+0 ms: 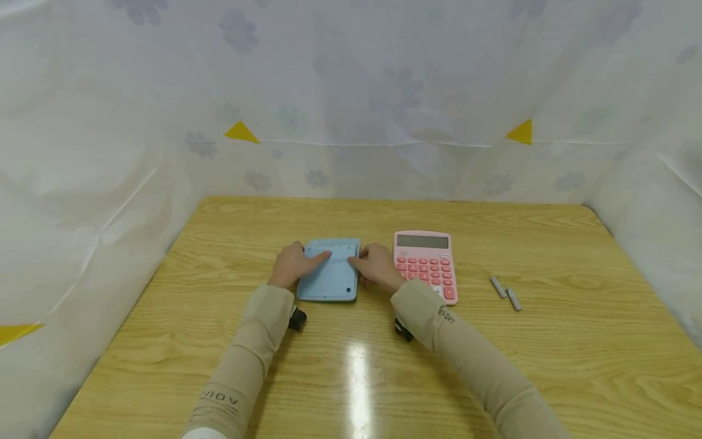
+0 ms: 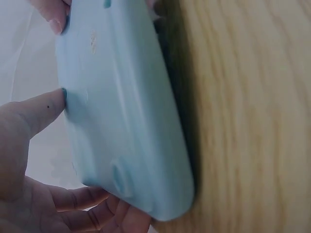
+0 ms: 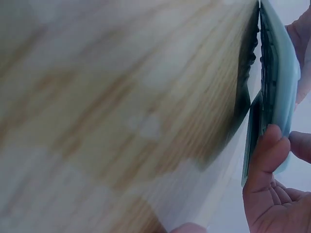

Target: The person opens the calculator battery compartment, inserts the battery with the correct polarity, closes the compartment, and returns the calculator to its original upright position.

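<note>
A light blue calculator [image 1: 329, 281] lies back side up at the middle of the table, its keys facing down. My left hand [image 1: 289, 266] grips its left edge, the thumb laid across the back and the fingers along the side, as the left wrist view shows. At the opposite edge, my right hand [image 1: 379, 267] pinches the calculator between thumb and bent fingers. In the right wrist view the calculator [image 3: 285, 73] is seen edge-on, its key side close over the wood.
A pink calculator [image 1: 424, 269] lies face up beside my right hand, partly covered by the sleeve. Farther right are two small grey batteries [image 1: 498, 287], set side by side on the wooden table [image 1: 548, 256]. A pale flowered curtain [image 1: 362, 164] hangs behind the table.
</note>
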{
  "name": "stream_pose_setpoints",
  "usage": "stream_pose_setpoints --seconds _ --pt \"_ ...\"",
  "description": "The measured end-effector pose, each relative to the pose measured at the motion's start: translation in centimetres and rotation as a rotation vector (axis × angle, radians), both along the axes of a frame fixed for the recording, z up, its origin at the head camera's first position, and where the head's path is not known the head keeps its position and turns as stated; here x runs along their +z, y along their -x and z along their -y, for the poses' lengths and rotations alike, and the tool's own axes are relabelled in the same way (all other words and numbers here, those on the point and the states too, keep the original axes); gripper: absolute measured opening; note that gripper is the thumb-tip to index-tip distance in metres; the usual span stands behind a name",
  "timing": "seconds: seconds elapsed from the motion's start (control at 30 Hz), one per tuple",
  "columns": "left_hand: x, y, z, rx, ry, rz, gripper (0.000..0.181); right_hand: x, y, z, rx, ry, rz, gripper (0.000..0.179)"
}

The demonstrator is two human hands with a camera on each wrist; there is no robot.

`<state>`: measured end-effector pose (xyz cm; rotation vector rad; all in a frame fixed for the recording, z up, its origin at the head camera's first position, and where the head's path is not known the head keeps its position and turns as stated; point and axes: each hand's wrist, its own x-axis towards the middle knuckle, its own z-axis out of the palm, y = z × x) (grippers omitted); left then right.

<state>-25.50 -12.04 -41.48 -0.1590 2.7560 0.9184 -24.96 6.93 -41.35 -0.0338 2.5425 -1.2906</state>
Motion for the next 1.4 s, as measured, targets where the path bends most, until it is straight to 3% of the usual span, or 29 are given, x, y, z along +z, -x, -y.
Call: stream_pose_setpoints --seconds 0.57,0.73,0.93,1.4 --pt "0.4 -0.3 -0.1 -0.019 -0.104 0.035 0.068 0.8 -0.3 -0.4 -0.017 0.018 -0.120 0.029" --pt "0.2 -0.2 -0.1 -0.032 -0.137 0.049 0.063 1.1 -0.5 -0.4 -0.012 -0.003 -0.164 0.031" --pt "0.0 0.0 0.0 -0.030 -0.180 0.074 0.062 1.9 -0.8 -0.3 -0.017 0.040 -0.189 0.029" --pt "0.0 -0.3 -0.2 -0.007 -0.450 0.155 0.064 2.7 -0.7 -0.3 -0.011 0.044 -0.300 0.029"
